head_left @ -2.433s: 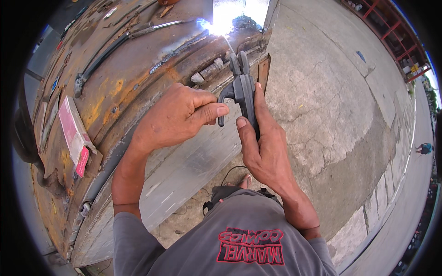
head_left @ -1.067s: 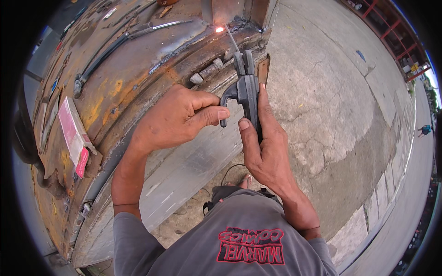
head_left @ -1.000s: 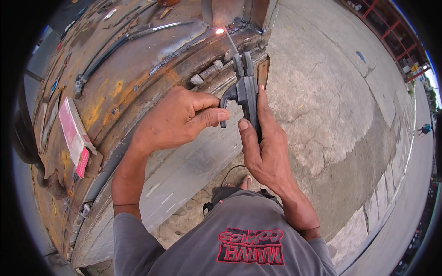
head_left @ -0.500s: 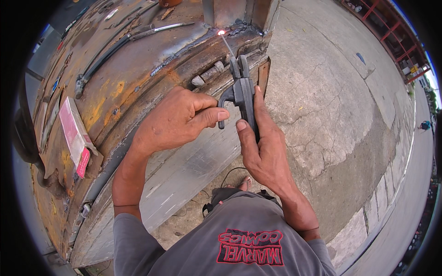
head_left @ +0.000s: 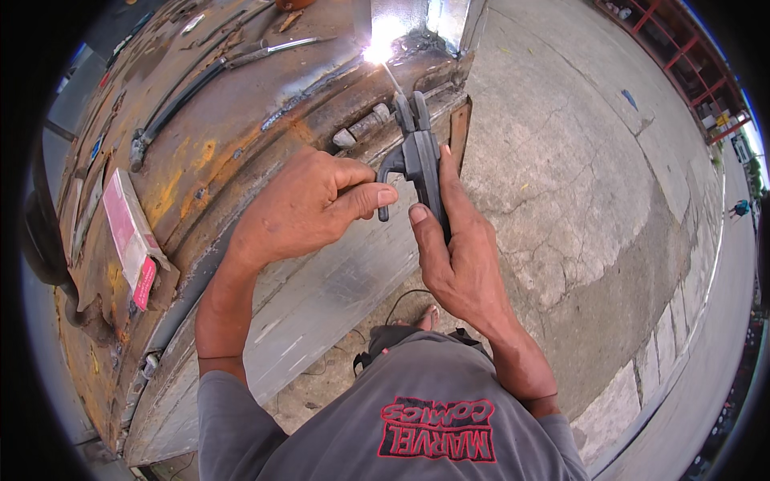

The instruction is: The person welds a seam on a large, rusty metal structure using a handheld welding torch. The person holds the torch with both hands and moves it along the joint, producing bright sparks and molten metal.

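Observation:
My right hand (head_left: 461,260) is wrapped round the handle of a black welding electrode holder (head_left: 423,164). With thumb and finger closed, my left hand (head_left: 309,204) grips the holder's lever. A short, thin welding rod (head_left: 392,78) juts from the jaws toward an upright metal post (head_left: 401,20). At the rod's tip a bright white arc (head_left: 378,52) glares against the post's foot, and its glow hides the exact contact point. A rough weld bead (head_left: 309,92) runs along the rusty metal surface (head_left: 265,96) left of the arc. A large bolt (head_left: 362,128) lies just left of the jaws.
A long-handled hammer (head_left: 188,92) lies on the rusty surface at the left. Nearer stands a pink and white carton (head_left: 128,228), torn open. Cracked concrete (head_left: 553,176) stretches to the right, with a distant person (head_left: 739,208) by the road. A cable (head_left: 401,301) hangs near my foot.
The small red glow at the rod's tip has become a blinding white arc that lights the post. Rod tip and holder have shifted slightly left. Both hands keep their grip.

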`<control>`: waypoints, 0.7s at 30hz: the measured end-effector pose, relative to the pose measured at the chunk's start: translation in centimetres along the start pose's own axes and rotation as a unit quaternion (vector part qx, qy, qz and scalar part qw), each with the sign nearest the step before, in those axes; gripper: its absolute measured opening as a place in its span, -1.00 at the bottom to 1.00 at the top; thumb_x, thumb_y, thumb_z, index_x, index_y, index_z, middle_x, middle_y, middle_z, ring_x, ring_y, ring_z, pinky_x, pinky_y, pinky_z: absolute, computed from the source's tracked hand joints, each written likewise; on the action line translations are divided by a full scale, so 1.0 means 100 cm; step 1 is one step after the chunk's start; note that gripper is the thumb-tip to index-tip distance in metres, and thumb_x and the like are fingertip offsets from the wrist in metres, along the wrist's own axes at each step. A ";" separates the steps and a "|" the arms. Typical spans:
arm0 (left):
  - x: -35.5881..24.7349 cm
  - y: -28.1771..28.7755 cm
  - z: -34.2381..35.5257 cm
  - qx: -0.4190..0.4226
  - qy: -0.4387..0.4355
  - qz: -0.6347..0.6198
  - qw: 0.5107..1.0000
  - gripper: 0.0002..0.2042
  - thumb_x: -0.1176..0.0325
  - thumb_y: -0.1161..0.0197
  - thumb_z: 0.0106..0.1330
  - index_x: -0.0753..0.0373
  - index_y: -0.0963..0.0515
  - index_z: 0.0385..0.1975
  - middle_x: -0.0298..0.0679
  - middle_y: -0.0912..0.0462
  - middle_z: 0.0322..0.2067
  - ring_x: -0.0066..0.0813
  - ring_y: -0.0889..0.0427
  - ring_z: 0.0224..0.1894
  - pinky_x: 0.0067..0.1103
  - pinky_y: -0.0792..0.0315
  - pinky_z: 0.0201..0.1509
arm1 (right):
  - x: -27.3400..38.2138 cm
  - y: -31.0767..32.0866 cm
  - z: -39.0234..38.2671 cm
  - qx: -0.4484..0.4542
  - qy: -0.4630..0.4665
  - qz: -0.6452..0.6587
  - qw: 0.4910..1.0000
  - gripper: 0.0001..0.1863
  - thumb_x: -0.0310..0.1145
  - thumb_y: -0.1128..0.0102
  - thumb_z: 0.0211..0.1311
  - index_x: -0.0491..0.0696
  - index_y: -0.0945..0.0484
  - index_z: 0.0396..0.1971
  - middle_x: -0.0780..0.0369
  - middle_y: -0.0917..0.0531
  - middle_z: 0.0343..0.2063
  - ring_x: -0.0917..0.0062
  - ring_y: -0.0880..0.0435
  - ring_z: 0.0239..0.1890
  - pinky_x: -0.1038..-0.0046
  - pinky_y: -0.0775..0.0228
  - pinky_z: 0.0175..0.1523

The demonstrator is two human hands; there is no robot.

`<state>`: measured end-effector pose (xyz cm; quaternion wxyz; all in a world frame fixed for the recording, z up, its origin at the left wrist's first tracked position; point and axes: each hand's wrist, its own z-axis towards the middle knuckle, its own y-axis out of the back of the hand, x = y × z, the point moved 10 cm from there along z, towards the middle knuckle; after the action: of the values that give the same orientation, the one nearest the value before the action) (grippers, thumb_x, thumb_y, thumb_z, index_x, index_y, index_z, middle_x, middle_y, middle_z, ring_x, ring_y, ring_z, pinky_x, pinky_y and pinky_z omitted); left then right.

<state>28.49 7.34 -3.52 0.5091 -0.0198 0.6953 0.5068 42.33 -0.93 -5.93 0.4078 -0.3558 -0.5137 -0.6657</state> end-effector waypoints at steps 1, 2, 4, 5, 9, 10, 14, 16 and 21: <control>0.000 0.000 0.001 0.000 -0.003 -0.002 1.000 -0.57 0.08 -0.34 0.58 0.37 -0.75 -0.40 -0.14 -0.66 -0.63 -0.43 -0.57 -0.61 -0.38 -0.39 -0.46 | 0.000 0.001 0.000 0.000 0.000 0.000 1.000 -0.25 -0.46 -0.11 0.58 -0.44 -0.04 0.60 -0.37 -0.63 0.10 -0.24 -0.70 0.15 0.05 -0.50 0.28; -0.001 0.000 0.000 -0.001 -0.004 -0.003 1.000 -0.57 0.08 -0.34 0.58 0.37 -0.75 -0.40 -0.14 -0.66 -0.63 -0.44 -0.56 -0.61 -0.38 -0.39 -0.46 | 0.001 0.000 0.000 0.000 0.002 0.002 1.000 -0.24 -0.46 -0.11 0.58 -0.44 -0.04 0.60 -0.37 -0.63 0.09 -0.24 -0.70 0.14 0.06 -0.50 0.28; 0.001 -0.001 -0.001 0.006 0.007 0.000 1.000 -0.57 0.07 -0.35 0.58 0.37 -0.75 -0.40 -0.17 -0.69 -0.60 -0.49 -0.59 -0.57 -0.42 -0.41 -0.44 | 0.001 -0.001 0.000 0.002 0.005 0.003 1.000 -0.24 -0.46 -0.12 0.58 -0.44 -0.04 0.60 -0.35 -0.64 0.08 -0.23 -0.71 0.12 0.06 -0.51 0.26; 0.002 -0.001 0.000 0.015 0.017 0.004 1.000 -0.56 0.06 -0.36 0.58 0.36 -0.75 -0.39 -0.20 -0.71 -0.57 -0.53 -0.62 -0.53 -0.45 -0.42 -0.41 | 0.001 -0.001 0.000 0.002 0.004 0.001 1.000 -0.24 -0.46 -0.12 0.58 -0.44 -0.03 0.60 -0.35 -0.64 0.07 -0.22 -0.71 0.11 0.06 -0.51 0.25; 0.003 -0.002 0.000 0.027 0.035 0.006 0.999 -0.57 0.06 -0.37 0.58 0.36 -0.75 -0.39 -0.23 -0.74 -0.54 -0.57 -0.64 -0.50 -0.50 -0.43 -0.39 | 0.000 0.000 0.000 0.005 -0.001 0.003 1.000 -0.24 -0.46 -0.12 0.58 -0.43 -0.03 0.61 -0.35 -0.65 0.06 -0.22 -0.72 0.10 0.06 -0.52 0.24; 0.003 -0.002 0.000 0.029 0.039 0.012 0.999 -0.57 0.07 -0.37 0.58 0.36 -0.75 -0.38 -0.22 -0.74 -0.53 -0.57 -0.65 -0.49 -0.49 -0.43 -0.39 | -0.001 -0.001 0.000 0.005 -0.001 0.005 1.000 -0.23 -0.47 -0.12 0.57 -0.43 -0.03 0.61 -0.35 -0.64 0.06 -0.22 -0.72 0.10 0.06 -0.52 0.24; 0.000 -0.001 0.000 0.017 0.027 0.021 0.999 -0.59 0.09 -0.37 0.58 0.37 -0.75 -0.35 -0.21 -0.74 -0.52 -0.55 -0.67 -0.48 -0.49 -0.44 -0.38 | -0.002 0.000 0.000 0.004 -0.006 0.010 1.000 -0.23 -0.47 -0.12 0.57 -0.41 -0.02 0.62 -0.36 -0.63 0.12 -0.23 -0.70 0.16 0.06 -0.51 0.28; -0.005 0.001 0.000 0.025 0.014 0.023 0.999 -0.62 0.11 -0.38 0.57 0.36 -0.75 -0.32 -0.19 -0.75 -0.51 -0.54 -0.70 -0.44 -0.48 -0.45 -0.37 | 0.000 0.003 -0.003 -0.016 0.007 0.011 1.000 -0.22 -0.47 -0.12 0.57 -0.39 -0.02 0.63 -0.37 -0.60 0.19 -0.22 -0.68 0.23 0.08 -0.50 0.32; -0.008 0.001 -0.003 0.000 -0.020 0.000 1.000 -0.60 0.10 -0.40 0.55 0.37 -0.68 -0.37 -0.13 -0.42 -0.66 -0.45 -0.28 -0.60 -0.35 -0.25 -0.47 | -0.001 0.003 -0.004 -0.019 0.018 0.008 1.000 -0.21 -0.47 -0.14 0.57 -0.36 -0.01 0.64 -0.37 -0.57 0.27 -0.23 -0.64 0.29 0.08 -0.48 0.37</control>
<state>28.64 6.77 -2.90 0.5230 -0.0096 0.6852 0.5068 42.65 -1.39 -5.99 0.4158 -0.3554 -0.4907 -0.6783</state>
